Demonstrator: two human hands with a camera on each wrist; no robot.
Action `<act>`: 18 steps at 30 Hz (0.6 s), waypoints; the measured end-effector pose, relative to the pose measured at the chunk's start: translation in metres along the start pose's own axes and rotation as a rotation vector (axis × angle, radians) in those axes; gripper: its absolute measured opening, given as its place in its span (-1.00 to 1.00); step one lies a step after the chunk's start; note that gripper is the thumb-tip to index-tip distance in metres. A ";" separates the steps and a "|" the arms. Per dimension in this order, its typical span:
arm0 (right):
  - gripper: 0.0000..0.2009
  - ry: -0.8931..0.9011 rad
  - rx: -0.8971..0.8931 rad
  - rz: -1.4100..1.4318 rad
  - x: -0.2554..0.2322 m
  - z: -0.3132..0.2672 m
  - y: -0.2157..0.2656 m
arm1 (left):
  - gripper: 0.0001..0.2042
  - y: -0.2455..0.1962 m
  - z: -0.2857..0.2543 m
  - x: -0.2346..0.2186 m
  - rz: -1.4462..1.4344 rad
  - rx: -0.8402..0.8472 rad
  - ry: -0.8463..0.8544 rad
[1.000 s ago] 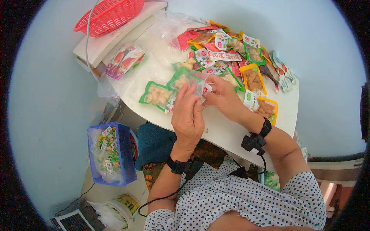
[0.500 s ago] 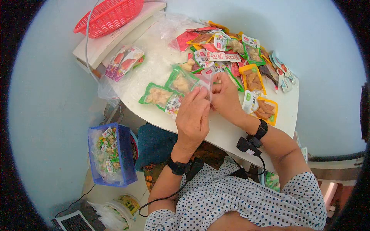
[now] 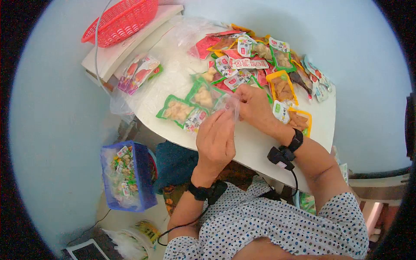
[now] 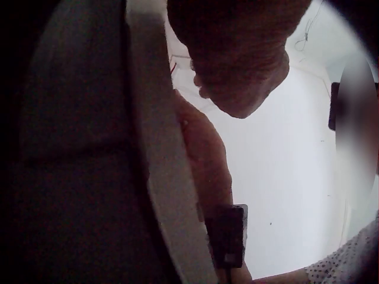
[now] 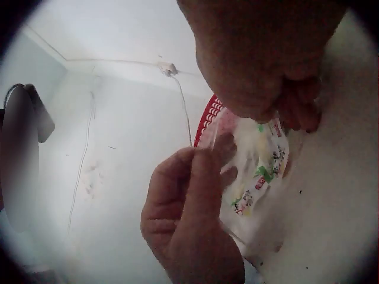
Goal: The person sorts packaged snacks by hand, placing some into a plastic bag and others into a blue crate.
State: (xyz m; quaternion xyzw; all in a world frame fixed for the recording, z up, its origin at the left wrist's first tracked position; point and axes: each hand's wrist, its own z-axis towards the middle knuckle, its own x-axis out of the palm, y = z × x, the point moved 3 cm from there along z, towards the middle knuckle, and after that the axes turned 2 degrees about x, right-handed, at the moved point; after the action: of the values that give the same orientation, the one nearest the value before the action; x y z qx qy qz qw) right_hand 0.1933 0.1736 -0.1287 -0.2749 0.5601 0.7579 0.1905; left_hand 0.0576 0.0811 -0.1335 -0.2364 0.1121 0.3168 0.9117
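Both hands meet at a thin clear plastic bag [image 3: 230, 100] over the front of the white table [image 3: 173, 69]. My right hand [image 3: 258, 108] pinches the bag's edge between thumb and bent fingers. My left hand [image 3: 215, 138] holds the near side of it; in the right wrist view the left thumb and fingers [image 5: 192, 204] pinch the film. Left of the hands lie two green-edged food packets, one at the front [image 3: 177, 111] and one behind it [image 3: 203, 96], with pale pieces inside. In the left wrist view the hands are dark and the bag is mostly hidden.
A pile of food packets [image 3: 249, 63] covers the table's back right, with yellow-edged packets [image 3: 282, 88] nearer the right arm. Purple packets [image 3: 138, 74] lie at the left. A red basket [image 3: 123, 21] stands on a ledge. A blue crate [image 3: 145, 177] sits below.
The right hand has shifted slightly up and along the bag's edge, drawing it out from the left fingers. The left hand has moved a little down. The green-edged packets lie nearly where they were.
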 end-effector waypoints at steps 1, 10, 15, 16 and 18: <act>-0.83 0.015 -0.034 -0.021 0.001 -0.001 0.001 | -0.87 -0.003 -0.002 -0.006 0.021 -0.004 0.013; -0.78 0.213 -0.140 -0.072 0.006 -0.013 0.022 | -0.86 -0.022 -0.008 -0.045 0.203 0.038 0.087; -0.77 0.306 -0.101 0.156 0.012 -0.009 0.015 | -0.76 -0.026 -0.016 -0.026 0.217 -0.013 0.149; -0.76 0.289 -0.096 0.122 0.010 -0.009 0.015 | -0.71 -0.028 -0.012 -0.024 0.259 -0.073 0.183; -0.74 0.254 -0.085 0.056 0.006 -0.008 0.014 | -0.61 -0.033 0.000 -0.019 0.342 -0.195 0.255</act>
State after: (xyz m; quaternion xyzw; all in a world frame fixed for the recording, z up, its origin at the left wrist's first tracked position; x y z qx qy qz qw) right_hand 0.1819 0.1621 -0.1237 -0.3609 0.5544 0.7451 0.0850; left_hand 0.0634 0.0484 -0.1154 -0.3390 0.2339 0.4437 0.7960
